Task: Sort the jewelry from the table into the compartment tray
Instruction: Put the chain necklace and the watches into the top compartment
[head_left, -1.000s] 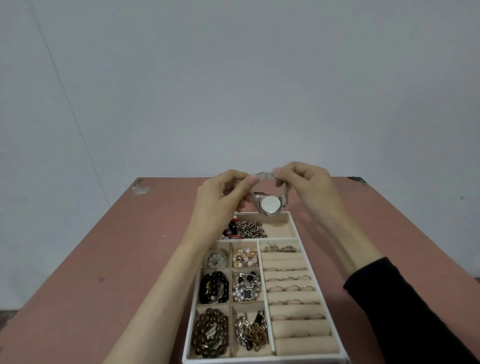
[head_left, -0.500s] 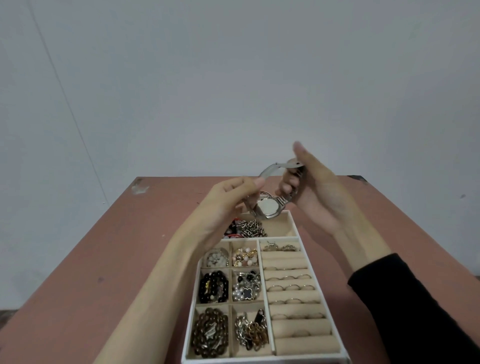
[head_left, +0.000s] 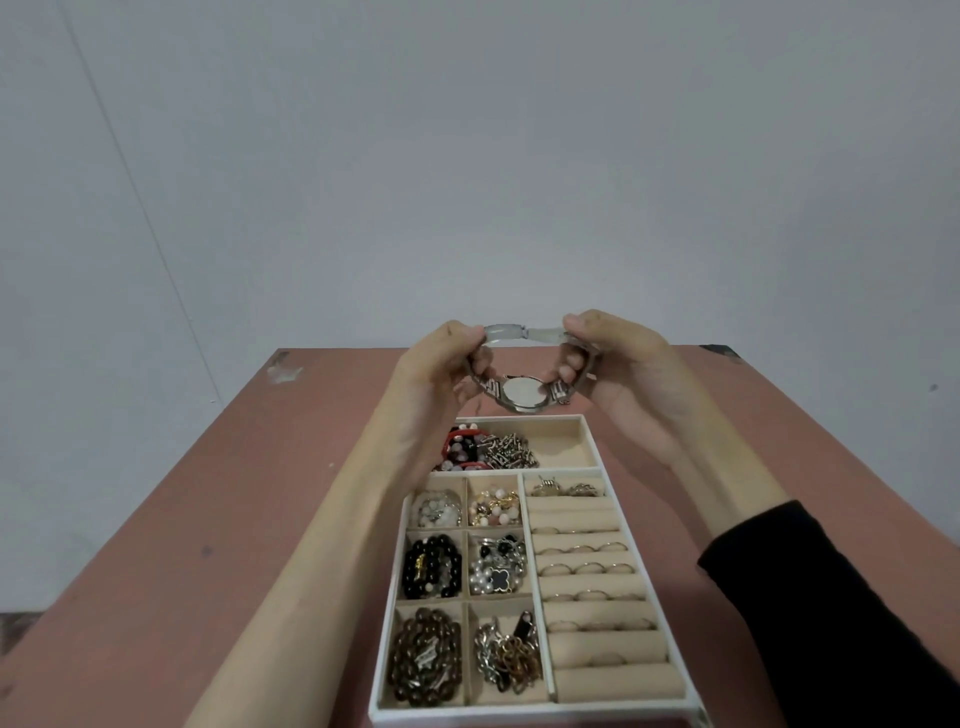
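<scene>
A silver metal watch with a white round dial hangs in the air above the far end of the white compartment tray. My left hand pinches the left side of its band and my right hand pinches the right side, with the band's clasp joined across the top between them. The tray's beige compartments hold bead bracelets, chains and pearl pieces on the left and rows of rings in the padded slots on the right. The far wide compartment holds red and silver pieces at its left, bare at its right.
The tray lies on a reddish-brown table that runs to a plain grey wall. A scuffed pale patch marks the table's far left corner. Black sleeve on my right forearm.
The watch band, open with its clasp flap sticking up half a second ago, is now joined into a loop. My right hand has come back down to pinch the band's right side.
</scene>
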